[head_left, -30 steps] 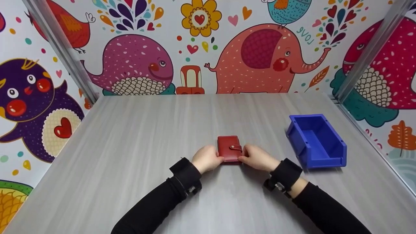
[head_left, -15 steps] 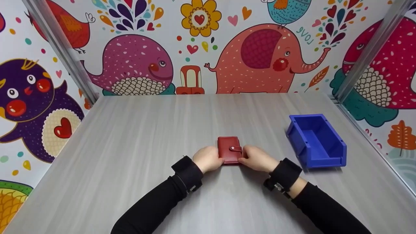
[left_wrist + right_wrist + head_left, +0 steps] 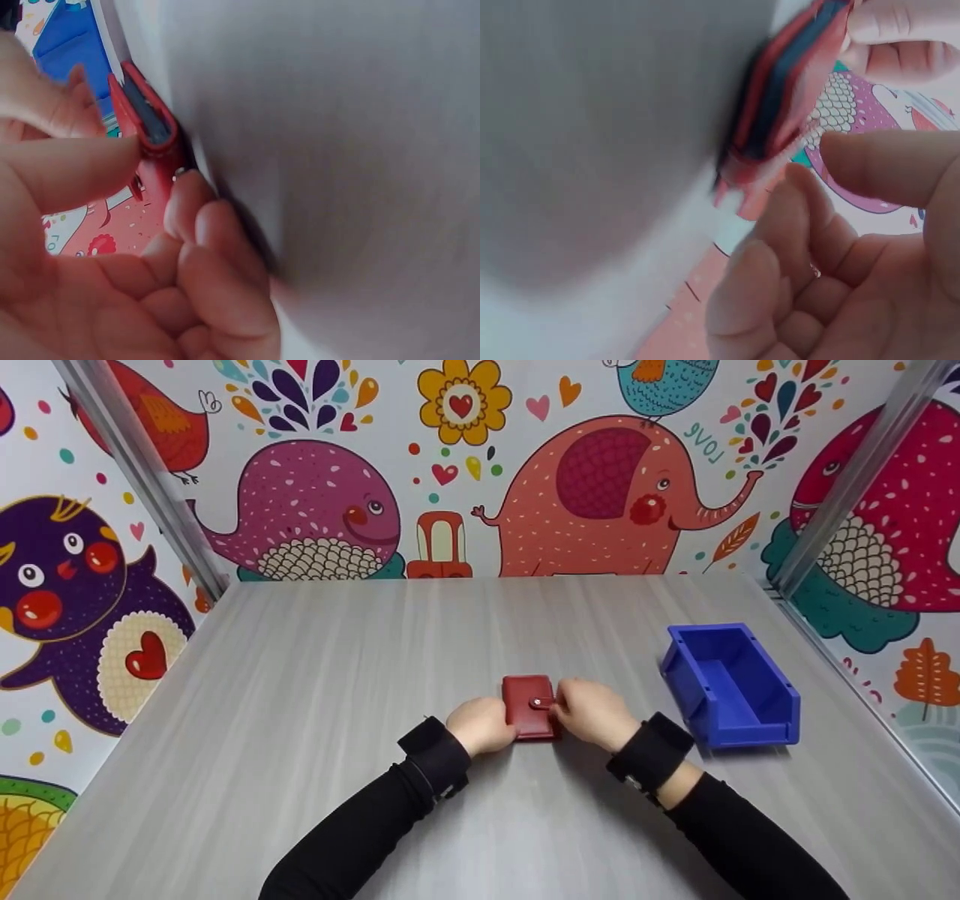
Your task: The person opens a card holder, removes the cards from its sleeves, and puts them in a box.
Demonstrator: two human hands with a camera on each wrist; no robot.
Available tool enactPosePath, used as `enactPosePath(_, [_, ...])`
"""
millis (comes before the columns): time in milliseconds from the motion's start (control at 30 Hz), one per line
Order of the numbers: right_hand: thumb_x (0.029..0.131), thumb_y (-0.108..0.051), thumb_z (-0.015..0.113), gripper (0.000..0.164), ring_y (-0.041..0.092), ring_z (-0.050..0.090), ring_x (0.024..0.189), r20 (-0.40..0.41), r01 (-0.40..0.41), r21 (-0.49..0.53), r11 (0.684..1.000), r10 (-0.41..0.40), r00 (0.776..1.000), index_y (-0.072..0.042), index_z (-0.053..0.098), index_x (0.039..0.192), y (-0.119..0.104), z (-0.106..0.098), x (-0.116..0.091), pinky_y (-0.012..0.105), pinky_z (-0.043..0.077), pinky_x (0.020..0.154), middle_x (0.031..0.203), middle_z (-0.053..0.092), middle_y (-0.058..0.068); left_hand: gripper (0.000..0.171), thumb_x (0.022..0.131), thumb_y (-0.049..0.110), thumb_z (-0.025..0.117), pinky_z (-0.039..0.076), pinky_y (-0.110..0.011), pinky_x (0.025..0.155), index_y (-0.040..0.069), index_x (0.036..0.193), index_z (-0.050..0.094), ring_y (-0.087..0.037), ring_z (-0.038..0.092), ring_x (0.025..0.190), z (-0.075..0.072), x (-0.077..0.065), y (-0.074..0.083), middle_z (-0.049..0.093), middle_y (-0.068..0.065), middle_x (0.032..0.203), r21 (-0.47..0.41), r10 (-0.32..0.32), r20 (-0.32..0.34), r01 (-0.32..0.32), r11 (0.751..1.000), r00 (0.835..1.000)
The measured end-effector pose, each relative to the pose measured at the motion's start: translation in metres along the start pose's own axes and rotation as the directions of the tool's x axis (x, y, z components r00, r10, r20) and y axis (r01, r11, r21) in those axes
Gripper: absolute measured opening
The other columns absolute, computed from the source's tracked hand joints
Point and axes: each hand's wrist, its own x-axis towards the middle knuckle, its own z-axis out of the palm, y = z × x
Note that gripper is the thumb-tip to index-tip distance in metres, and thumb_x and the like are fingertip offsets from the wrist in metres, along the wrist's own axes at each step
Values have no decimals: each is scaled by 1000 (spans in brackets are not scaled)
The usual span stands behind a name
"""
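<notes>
A small red wallet (image 3: 527, 720) with a strap and a round metal snap lies on the table. In the left wrist view, the dark inside of the wallet (image 3: 150, 120) shows between its red covers. My left hand (image 3: 480, 725) pinches its left edge, thumb on top and fingers curled at the underside. At the right edge, my right hand (image 3: 596, 712) has its thumb and curled forefinger at the strap's end (image 3: 544, 704), which they hide in the head view. The right wrist view is blurred there, with thumb and fingertips close to the wallet (image 3: 780, 90).
A blue open-fronted bin (image 3: 731, 690) stands to the right of the hands on the pale wood-grain table (image 3: 337, 660). Walls printed with cartoon animals (image 3: 600, 495) border the table at the back and sides, with metal posts (image 3: 142, 472) at the corners.
My right hand has shifted up from the wallet's lower right corner to the strap's end. The left hand keeps its grip on the left edge, and the wallet stays almost in place.
</notes>
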Motion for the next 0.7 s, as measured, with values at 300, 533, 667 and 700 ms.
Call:
enactPosePath(300, [89, -26, 73, 27, 32, 62, 68, -46, 37, -126, 991, -43, 998, -2, 61, 84, -15, 11, 18, 48, 51, 61, 74, 63, 12, 26, 87, 22, 66, 42, -36, 57, 13, 67, 52, -19, 49, 60, -1, -1, 0, 59, -4, 73, -1, 5, -2, -5, 1000, 1000])
enactPosePath(533, [87, -32, 76, 34, 32, 63, 66, -55, 8, -182, 983, -18, 998, -2, 61, 83, -19, 17, 23, 48, 52, 58, 74, 63, 13, 26, 87, 24, 67, 41, -36, 57, 13, 68, 53, -19, 49, 60, -2, -1, 1, 60, -5, 74, -9, -4, 2, 4, 1000, 1000])
enactPosePath(667, [87, -31, 75, 35, 35, 64, 69, -54, 12, -176, 984, -22, 998, 1, 62, 86, -20, 17, 23, 49, 52, 61, 77, 64, 15, 27, 86, 24, 67, 39, -34, 55, 14, 67, 51, -19, 48, 59, -2, -1, 0, 57, -3, 72, -4, -11, 10, 11, 1000, 1000])
enactPosePath(700, [87, -30, 75, 34, 35, 64, 70, -53, 15, -174, 985, -25, 998, 2, 62, 86, -20, 18, 23, 50, 52, 62, 78, 64, 16, 27, 86, 23, 66, 39, -34, 55, 14, 66, 51, -19, 48, 59, -2, -1, 0, 57, -3, 71, -3, -11, 10, 11, 1000, 1000])
